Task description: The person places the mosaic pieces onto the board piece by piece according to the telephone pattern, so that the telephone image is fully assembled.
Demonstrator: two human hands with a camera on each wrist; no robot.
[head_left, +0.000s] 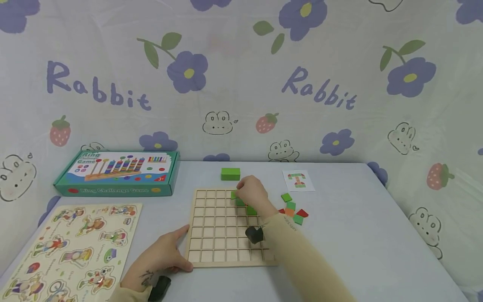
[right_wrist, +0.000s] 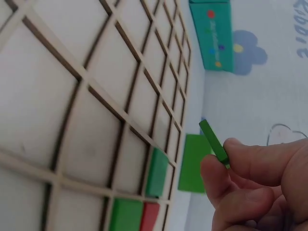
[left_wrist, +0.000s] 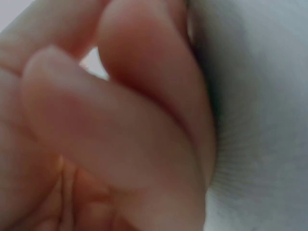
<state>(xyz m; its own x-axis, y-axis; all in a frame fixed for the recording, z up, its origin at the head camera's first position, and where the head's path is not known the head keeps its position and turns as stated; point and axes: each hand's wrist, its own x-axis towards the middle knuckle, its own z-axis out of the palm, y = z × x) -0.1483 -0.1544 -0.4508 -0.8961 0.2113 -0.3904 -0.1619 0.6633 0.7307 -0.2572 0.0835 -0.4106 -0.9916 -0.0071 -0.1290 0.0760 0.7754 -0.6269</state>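
A wooden grid board (head_left: 219, 264) lies flat on the table. My left hand (head_left: 160, 256) touches its near left corner, index fingertip at the left edge and thumb at the front one. In the left wrist view, its other fingers (left_wrist: 115, 130) are bent and blurred. Over the board's far edge, my right hand (head_left: 253, 196) pinches a thin green tile (right_wrist: 214, 143) between thumb and index finger, tilted above the grid. Green tiles (right_wrist: 156, 173) and a red tile (right_wrist: 150, 215) sit in cells near that hand. The right forearm hides the board's right side.
Behind the board stands a green block (head_left: 230, 174). Loose green, red and orange tiles (head_left: 289, 212) lie to the right, below a pattern card (head_left: 298, 181). Leftward are a picture puzzle board (head_left: 94, 243) and a boxed ring game (head_left: 117, 174).
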